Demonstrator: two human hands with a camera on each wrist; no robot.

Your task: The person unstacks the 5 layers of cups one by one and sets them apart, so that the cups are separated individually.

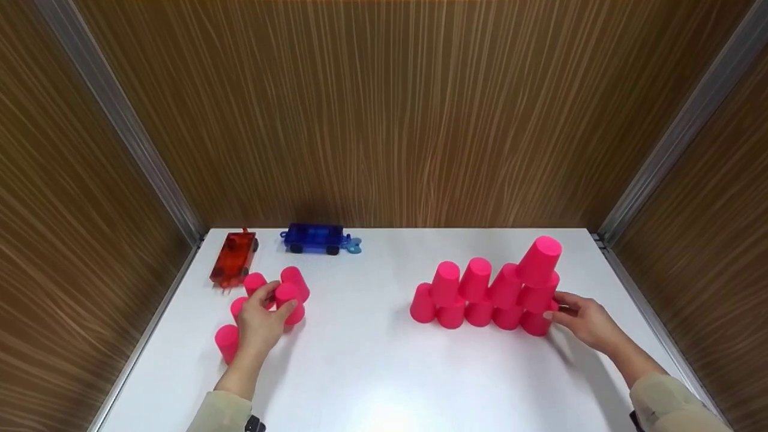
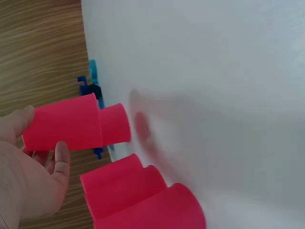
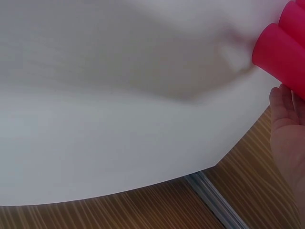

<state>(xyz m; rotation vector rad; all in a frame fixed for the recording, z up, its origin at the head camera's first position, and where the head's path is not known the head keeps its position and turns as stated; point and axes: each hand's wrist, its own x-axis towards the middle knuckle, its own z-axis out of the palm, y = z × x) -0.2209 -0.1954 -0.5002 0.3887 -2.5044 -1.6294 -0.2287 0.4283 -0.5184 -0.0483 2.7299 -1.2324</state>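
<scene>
My left hand point(image 1: 258, 324) pinches an upside-down pink cup point(image 1: 290, 303) between thumb and fingers. In the left wrist view this held cup point(image 2: 64, 124) hangs above the table, overlapping another cup point(image 2: 116, 125) behind it. Several more upside-down pink cups stand around that hand, such as the front one point(image 1: 227, 343). On the right, pink cups form a stack: a bottom row, a second row point(image 1: 478, 279) and a single top cup point(image 1: 540, 260). My right hand point(image 1: 591, 324) rests its extended fingers against the right-end bottom cup point(image 1: 536, 323), also visible in the right wrist view point(image 3: 281, 57).
A red toy cart point(image 1: 234, 258) lies at the table's back left corner. Beside it, along the back edge, stands a blue toy cart point(image 1: 314, 238) with a light blue hook piece point(image 1: 353, 245). Wood-patterned walls point(image 1: 396, 120) enclose the white table point(image 1: 372, 348) on three sides.
</scene>
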